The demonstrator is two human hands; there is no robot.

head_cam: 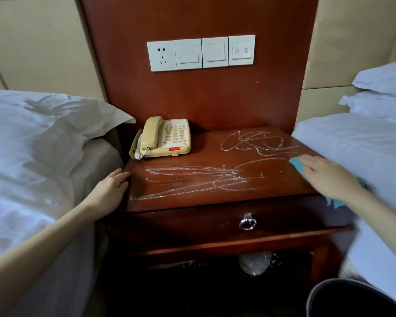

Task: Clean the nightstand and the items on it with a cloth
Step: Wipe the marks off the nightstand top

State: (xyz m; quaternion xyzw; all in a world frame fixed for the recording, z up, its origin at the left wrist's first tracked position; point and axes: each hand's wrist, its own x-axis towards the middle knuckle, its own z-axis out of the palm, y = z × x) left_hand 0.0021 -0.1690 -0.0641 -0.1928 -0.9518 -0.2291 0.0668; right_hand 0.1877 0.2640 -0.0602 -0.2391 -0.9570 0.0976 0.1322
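Head view: nightstand [204, 156], frame centre; top w/ white scribbles [192, 179]; telephone [167, 138] upper left. R hand [325, 177], fingers flat, presses blue cloth [296, 164] at right edge. L hand [111, 186], fingers relaxed, touches left edge. Rec: firm overlapping strokes leftward.

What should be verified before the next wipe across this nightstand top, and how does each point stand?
1. Cloth under hand: blue cloth lies beneath the flat right hand on the nightstand: ok.
2. Bracing: left hand rests at the top's left edge, off the marks: ok.
3. Top clean: white scribbles cover it: not ok.
4. Path: telephone sits back left, clear of the scribbles: ok.
5. Right edge free: duvet overhangs it beside the cloth: not ok.
6. Cloth damp: cannot tell.
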